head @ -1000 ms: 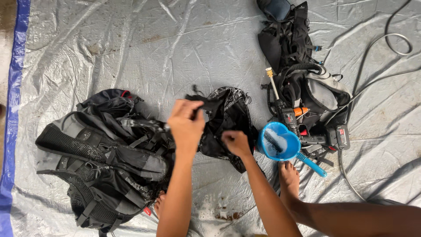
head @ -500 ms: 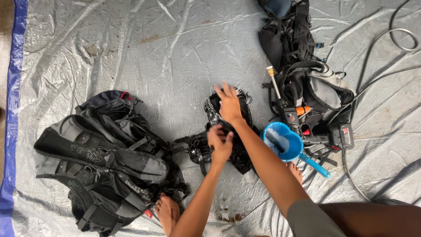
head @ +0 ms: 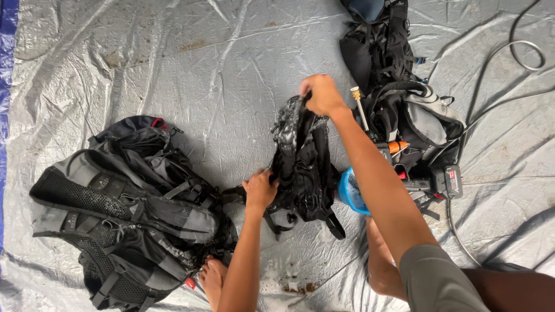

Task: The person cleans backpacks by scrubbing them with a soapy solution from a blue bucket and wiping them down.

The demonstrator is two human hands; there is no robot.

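Both hands are shifting along the small black pack [head: 300, 167] — half a second back the right was lying flat on its top, the left gripping mid-body; now the pack is standing taller, pulled lengthwise. Right hand [head: 321, 95] is closing in a fist on the pack's far end, lifting it off the tarp [head: 219, 63]. Left hand [head: 260, 189] is clamping the near, lower edge, fingers curled in — likely anchoring it so the fabric is stretching out between the two grips. Pack is sitting at tarp centre, between the big grey backpack [head: 121, 214] toward the left edge and the gear pile [head: 399, 110] toward the right edge. Blue cup [head: 350, 193] is lying just beside the pack, partly behind the right forearm. Bare foot [head: 213, 277] is resting near the tarp's near edge.
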